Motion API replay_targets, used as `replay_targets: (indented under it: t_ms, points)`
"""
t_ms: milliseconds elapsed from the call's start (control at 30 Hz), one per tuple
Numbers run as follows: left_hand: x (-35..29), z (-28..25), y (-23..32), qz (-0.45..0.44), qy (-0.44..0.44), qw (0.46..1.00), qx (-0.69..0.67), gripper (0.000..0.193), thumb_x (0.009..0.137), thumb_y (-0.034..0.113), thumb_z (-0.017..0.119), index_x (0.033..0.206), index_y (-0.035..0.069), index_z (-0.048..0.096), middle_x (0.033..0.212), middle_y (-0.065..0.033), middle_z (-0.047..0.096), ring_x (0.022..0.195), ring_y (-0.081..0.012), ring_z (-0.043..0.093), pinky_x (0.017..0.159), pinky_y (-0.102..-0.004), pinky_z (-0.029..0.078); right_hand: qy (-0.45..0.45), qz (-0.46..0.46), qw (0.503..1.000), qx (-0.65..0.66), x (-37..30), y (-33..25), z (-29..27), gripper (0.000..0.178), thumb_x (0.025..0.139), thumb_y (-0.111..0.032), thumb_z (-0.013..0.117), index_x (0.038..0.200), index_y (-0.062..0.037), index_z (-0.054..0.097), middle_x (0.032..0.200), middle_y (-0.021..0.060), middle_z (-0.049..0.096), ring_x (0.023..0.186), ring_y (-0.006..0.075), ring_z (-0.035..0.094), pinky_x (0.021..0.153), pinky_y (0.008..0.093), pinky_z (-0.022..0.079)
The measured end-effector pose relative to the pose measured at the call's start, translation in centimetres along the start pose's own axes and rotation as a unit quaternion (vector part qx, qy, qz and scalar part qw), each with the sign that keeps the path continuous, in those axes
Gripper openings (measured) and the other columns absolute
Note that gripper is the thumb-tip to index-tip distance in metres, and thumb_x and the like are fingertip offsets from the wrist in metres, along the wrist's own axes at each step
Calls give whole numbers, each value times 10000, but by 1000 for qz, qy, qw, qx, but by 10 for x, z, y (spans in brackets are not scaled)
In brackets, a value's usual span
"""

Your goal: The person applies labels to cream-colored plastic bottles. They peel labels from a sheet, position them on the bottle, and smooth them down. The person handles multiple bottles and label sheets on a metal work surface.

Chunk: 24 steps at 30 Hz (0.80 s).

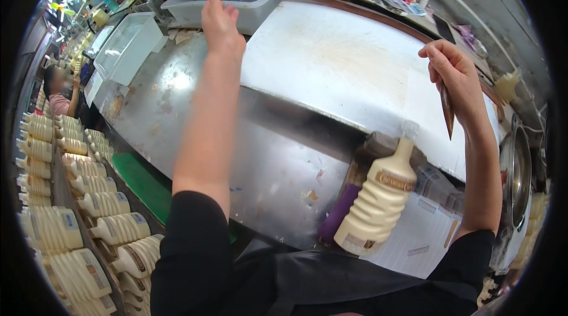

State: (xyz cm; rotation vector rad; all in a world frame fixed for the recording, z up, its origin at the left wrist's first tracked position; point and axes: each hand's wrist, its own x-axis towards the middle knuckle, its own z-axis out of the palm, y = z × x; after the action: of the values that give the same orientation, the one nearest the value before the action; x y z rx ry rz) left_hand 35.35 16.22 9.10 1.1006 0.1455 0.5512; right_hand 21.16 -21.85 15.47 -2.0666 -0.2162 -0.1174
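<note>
Near the body, has a ribbed cream plastic bottle (381,200) lying aslant. Farther out, grips a slim, pointed brown tool (447,113) in the right hand (455,70). Farthest, holds the left hand (223,29) by a translucent plastic tub (257,15); cannot tell its grip.

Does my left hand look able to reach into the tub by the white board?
Probably yes: your left hand appears at the near edge of the tub, whose open top looks mostly unblocked.
</note>
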Motion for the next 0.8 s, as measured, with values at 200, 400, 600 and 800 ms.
replay_targets:
  t_ms: [200, 400, 600, 800]
  points:
    - [98, 38, -7, -163, 97, 978, -86, 767, 1049, 445, 507, 1585, 1, 185, 1587, -234, 249, 1455, -351, 320, 1211, -431, 277, -80, 98, 991, 53, 18, 4, 30, 219, 1012, -242, 590, 954, -60, 700, 689, -55, 544, 637, 26, 477, 576, 196, 373]
    - [152, 47, -30, -291, 107, 948, -72, 705, 1071, 420, 455, 1617, 78, 168, 1676, -137, 166, 1506, -339, 254, 1239, -495, 158, -104, 206, 971, 69, -10, -13, 20, 221, 1000, -189, 593, 936, -6, 698, 726, -15, 594, 676, 58, 532, 611, 220, 427]
    - [177, 57, -59, -359, 172, 909, -123, 602, 1062, 349, 489, 1603, 156, 308, 1664, -91, 285, 1530, -259, 271, 1225, -415, 220, -3, 360, 929, 81, -62, -28, -14, 180, 992, -147, 589, 940, -10, 693, 684, -9, 578, 601, 53, 501, 541, 212, 385]
    - [182, 68, -51, 39, 495, 0, -868, 506, 1065, 373, 434, 1539, 195, 454, 1591, -1, 440, 1475, -194, 391, 1158, -380, 353, 139, 436, 871, 176, -110, -39, -28, 188, 1032, -209, 586, 947, -56, 654, 608, -27, 527, 474, 36, 418, 426, 198, 275]
